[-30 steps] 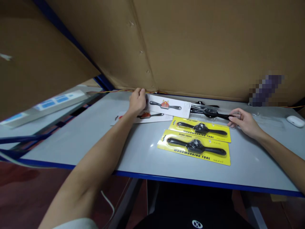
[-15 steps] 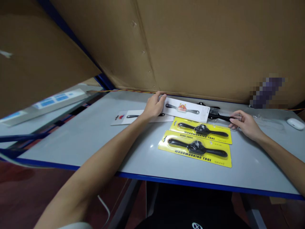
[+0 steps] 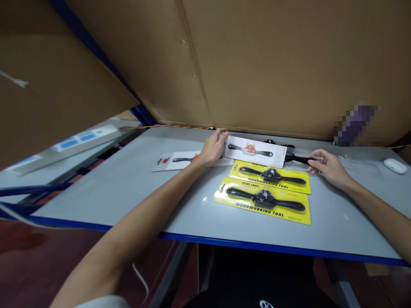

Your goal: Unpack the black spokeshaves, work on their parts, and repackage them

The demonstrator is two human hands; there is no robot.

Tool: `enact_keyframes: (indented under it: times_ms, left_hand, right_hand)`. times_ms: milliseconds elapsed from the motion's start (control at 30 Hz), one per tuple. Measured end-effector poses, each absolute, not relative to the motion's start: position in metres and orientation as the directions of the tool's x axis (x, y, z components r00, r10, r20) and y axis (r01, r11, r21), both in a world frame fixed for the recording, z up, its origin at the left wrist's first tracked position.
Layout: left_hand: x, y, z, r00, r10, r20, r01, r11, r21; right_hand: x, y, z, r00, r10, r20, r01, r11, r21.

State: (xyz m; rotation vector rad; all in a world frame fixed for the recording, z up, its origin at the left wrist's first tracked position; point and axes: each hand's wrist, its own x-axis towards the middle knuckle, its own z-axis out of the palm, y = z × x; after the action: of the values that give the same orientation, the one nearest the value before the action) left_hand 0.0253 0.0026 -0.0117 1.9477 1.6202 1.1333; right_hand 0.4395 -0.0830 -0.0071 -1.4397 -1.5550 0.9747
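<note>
At the table's back edge, left hand [image 3: 212, 147] has slid the pinched white card [image 3: 255, 150] rightward over the spokeshave [image 3: 297, 158]; right hand [image 3: 324, 166] grips that tool.

Glossy white card [image 3: 257, 149], matt grey table [image 3: 128, 188]

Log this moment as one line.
left hand: grips white card | right hand: on black spokeshave | yellow packs: flat on table
</note>
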Motion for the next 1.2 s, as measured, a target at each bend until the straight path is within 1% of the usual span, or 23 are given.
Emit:
enact_keyframes:
  times_ms: [100,300,500,600,733,800,933,1033,1100,1200]
  left_hand:
    - [0.035,-0.001,-0.012,0.051,0.945,0.324,0.617,-0.285,0.734]
    - [0.066,-0.014,-0.018,0.196,0.927,0.319,0.513,-0.374,0.772]
    - [0.078,-0.026,-0.015,0.227,0.924,0.309,0.421,-0.379,0.824]
    - [0.078,-0.029,-0.015,0.233,0.924,0.305,0.419,-0.378,0.826]
    - [0.079,-0.028,-0.022,0.230,0.911,0.341,0.399,-0.408,0.821]
    - [0.079,-0.026,-0.025,0.225,0.907,0.355,0.366,-0.417,0.832]
    - [0.074,-0.025,-0.028,0.231,0.903,0.362,0.336,-0.423,0.842]
    - [0.070,-0.025,-0.026,0.234,0.910,0.342,0.390,-0.410,0.825]
    - [0.067,-0.027,-0.024,0.224,0.921,0.320,0.431,-0.388,0.815]
    - [0.065,-0.030,-0.020,0.225,0.926,0.304,0.466,-0.376,0.801]
  right_hand:
    - [0.441,-0.081,-0.010,-0.043,0.998,0.041,0.388,0.054,-0.920]
    - [0.440,-0.081,-0.010,-0.081,0.995,0.053,0.351,0.078,-0.933]
    - [0.436,-0.082,-0.009,-0.102,0.994,0.049,0.307,0.078,-0.948]
    - [0.434,-0.084,-0.008,-0.108,0.994,0.017,0.250,0.044,-0.967]
    - [0.436,-0.085,-0.006,-0.061,0.998,-0.004,0.094,0.002,-0.996]
    - [0.437,-0.083,-0.005,-0.035,0.999,-0.015,0.076,-0.012,-0.997]
    - [0.441,-0.082,-0.003,-0.012,0.999,-0.031,0.165,-0.029,-0.986]
    - [0.442,-0.085,0.000,-0.012,1.000,0.003,0.327,0.006,-0.945]
    - [0.442,-0.087,0.001,-0.037,0.999,0.022,0.403,0.035,-0.914]
    - [0.442,-0.089,0.002,-0.070,0.997,0.018,0.405,0.045,-0.913]
